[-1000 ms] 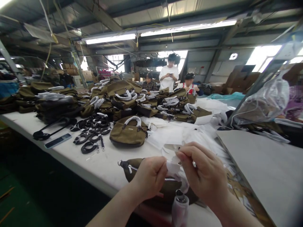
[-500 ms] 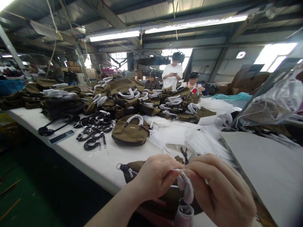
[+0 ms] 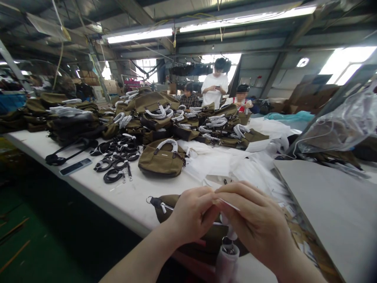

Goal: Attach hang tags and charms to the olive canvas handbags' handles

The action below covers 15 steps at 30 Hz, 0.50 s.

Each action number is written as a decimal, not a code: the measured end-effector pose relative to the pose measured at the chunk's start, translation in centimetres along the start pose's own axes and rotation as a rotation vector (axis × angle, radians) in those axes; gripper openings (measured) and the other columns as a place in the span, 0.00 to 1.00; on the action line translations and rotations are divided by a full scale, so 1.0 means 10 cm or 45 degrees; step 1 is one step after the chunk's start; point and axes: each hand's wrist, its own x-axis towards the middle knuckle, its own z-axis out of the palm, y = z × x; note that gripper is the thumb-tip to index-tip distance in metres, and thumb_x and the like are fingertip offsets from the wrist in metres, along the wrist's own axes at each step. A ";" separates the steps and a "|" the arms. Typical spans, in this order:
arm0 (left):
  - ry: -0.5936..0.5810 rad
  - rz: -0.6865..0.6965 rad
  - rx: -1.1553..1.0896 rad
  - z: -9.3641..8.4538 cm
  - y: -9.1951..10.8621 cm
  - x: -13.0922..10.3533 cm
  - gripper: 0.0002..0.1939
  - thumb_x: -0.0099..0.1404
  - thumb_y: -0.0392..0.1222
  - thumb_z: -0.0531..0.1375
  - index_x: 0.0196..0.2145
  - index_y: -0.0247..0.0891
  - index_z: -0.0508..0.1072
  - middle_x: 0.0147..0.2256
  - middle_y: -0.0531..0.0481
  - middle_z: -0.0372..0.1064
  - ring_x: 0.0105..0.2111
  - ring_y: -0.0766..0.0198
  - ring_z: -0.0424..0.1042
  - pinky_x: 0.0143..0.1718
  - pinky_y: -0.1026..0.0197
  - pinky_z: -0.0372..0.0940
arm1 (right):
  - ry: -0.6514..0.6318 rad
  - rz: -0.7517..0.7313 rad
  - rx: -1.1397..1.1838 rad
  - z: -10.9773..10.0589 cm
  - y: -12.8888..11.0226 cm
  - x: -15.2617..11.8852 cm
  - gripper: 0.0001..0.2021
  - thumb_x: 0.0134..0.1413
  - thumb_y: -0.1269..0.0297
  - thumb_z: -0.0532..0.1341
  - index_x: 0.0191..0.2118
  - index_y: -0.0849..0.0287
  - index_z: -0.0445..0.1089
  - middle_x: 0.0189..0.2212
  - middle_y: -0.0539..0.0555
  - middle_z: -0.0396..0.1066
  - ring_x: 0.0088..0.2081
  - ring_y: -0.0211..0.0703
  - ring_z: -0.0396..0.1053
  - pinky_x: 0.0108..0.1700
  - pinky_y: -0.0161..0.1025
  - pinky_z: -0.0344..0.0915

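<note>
An olive bag with a silver zipper lies at the table's near edge, partly under my hands. My left hand pinches a white wrapping strip above it. Fingertips of my right hand meet the left ones and close on the same strip. Below them hangs a white-wrapped piece with a metal ring. The strip's middle is hidden by my fingers.
A finished-looking olive handbag stands ahead. Coiled black straps, a phone and black headphones lie left. Piled bags stretch behind, with white sheets to the right. Three people are beyond.
My right hand has shifted left and its fingers now overlap my left fingertips. The white strip is more covered. The view has tilted slightly.
</note>
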 end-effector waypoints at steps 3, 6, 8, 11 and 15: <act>0.015 -0.003 -0.019 -0.03 0.04 0.00 0.10 0.71 0.39 0.52 0.34 0.38 0.71 0.30 0.49 0.70 0.30 0.64 0.67 0.31 0.63 0.59 | 0.063 -0.047 0.002 -0.02 -0.02 0.01 0.07 0.61 0.73 0.58 0.39 0.55 0.72 0.36 0.51 0.73 0.36 0.37 0.68 0.38 0.33 0.65; 0.041 -0.034 -0.046 -0.17 0.01 -0.06 0.12 0.70 0.40 0.52 0.46 0.39 0.72 0.40 0.44 0.73 0.40 0.60 0.71 0.42 0.60 0.64 | -0.016 0.029 0.068 -0.07 0.07 -0.05 0.08 0.63 0.70 0.57 0.43 0.52 0.71 0.39 0.50 0.73 0.39 0.36 0.70 0.41 0.32 0.67; 0.246 -0.119 -0.049 -0.33 -0.16 -0.14 0.17 0.71 0.43 0.50 0.55 0.38 0.67 0.49 0.41 0.71 0.47 0.58 0.70 0.49 0.56 0.64 | -0.108 0.183 0.011 -0.10 0.20 -0.16 0.13 0.60 0.63 0.61 0.50 0.50 0.68 0.46 0.52 0.72 0.47 0.41 0.71 0.47 0.36 0.68; 0.756 -0.444 0.027 -0.52 -0.71 -0.37 0.22 0.74 0.48 0.41 0.54 0.37 0.66 0.50 0.41 0.70 0.43 0.59 0.73 0.45 0.55 0.68 | -0.365 0.456 -0.104 -0.08 0.45 -0.39 0.35 0.47 0.54 0.69 0.61 0.52 0.61 0.60 0.58 0.63 0.59 0.54 0.63 0.59 0.49 0.63; 0.802 -0.994 0.416 -0.52 -1.59 -0.83 0.26 0.73 0.48 0.36 0.49 0.32 0.67 0.45 0.37 0.72 0.40 0.56 0.75 0.43 0.53 0.71 | -0.743 0.629 0.065 0.14 0.71 -0.66 0.35 0.40 0.59 0.71 0.58 0.52 0.67 0.58 0.58 0.66 0.57 0.58 0.65 0.59 0.51 0.63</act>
